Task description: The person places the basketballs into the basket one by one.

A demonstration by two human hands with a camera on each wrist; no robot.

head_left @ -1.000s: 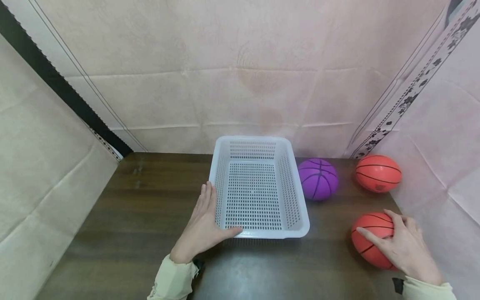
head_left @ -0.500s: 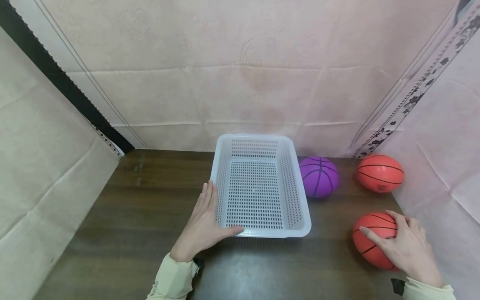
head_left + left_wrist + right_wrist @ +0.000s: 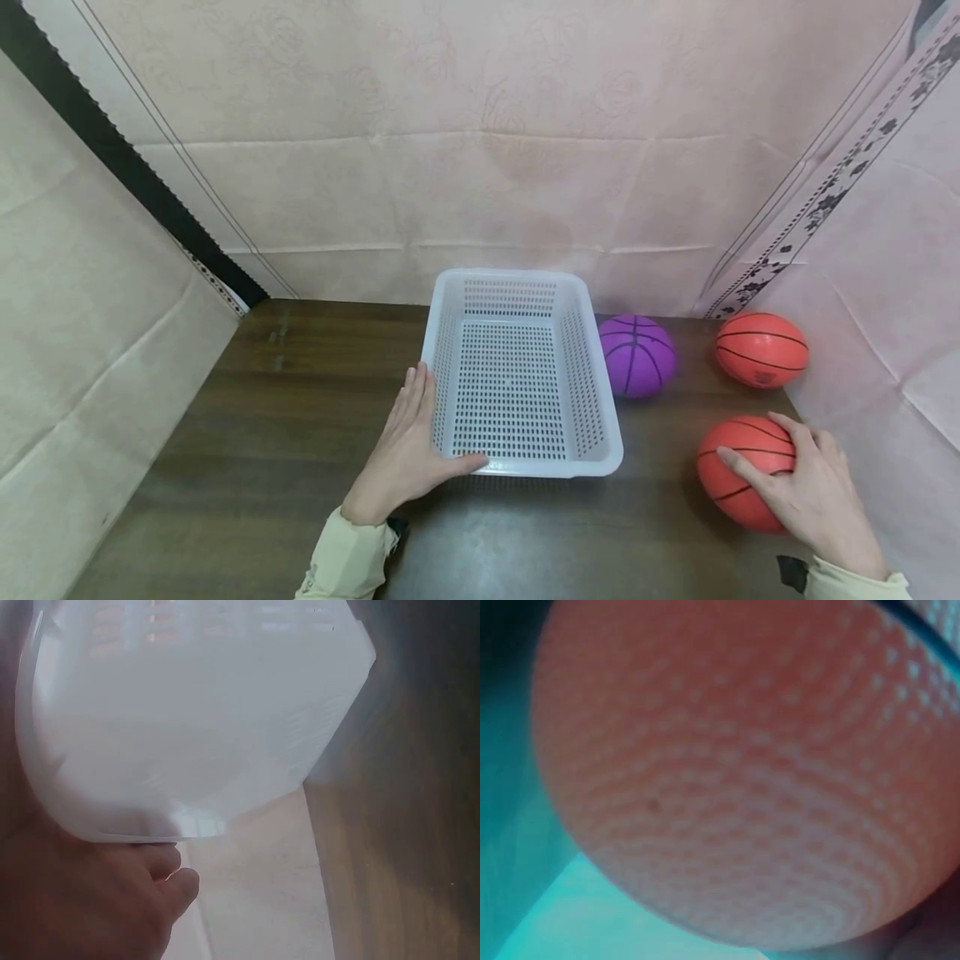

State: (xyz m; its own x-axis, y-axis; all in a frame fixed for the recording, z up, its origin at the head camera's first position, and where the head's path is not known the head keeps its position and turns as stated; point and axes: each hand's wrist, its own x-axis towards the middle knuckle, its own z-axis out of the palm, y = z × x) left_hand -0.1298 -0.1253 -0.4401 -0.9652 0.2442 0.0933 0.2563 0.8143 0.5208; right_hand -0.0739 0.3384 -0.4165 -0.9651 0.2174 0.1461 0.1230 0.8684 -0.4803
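In the head view, an orange-red toy basketball [image 3: 738, 471] is near the right wall. My right hand [image 3: 813, 487] grips it from the right, thumb over its top and fingers around its far side. The dimpled surface of this basketball [image 3: 735, 787] fills most of the right wrist view. At the table's middle sits a white perforated plastic basket [image 3: 606, 454] with nothing in it. My left hand [image 3: 401, 446] rests at its near left corner, fingers straight along the left rim and thumb on the front rim. The basket's outer wall [image 3: 172, 742] looms over the left hand in the left wrist view.
A purple toy basketball [image 3: 637, 357] stands close to the basket's right side. Another orange-red basketball [image 3: 761, 350] sits in the back right corner. Pale cloth walls [image 3: 480, 200] enclose the dark wooden table [image 3: 262, 450] at the back and both sides.
The basketball in my right hand has shifted slightly up and left in the head view, its seams turning a little. The left hand and basket hold nearly the same place.
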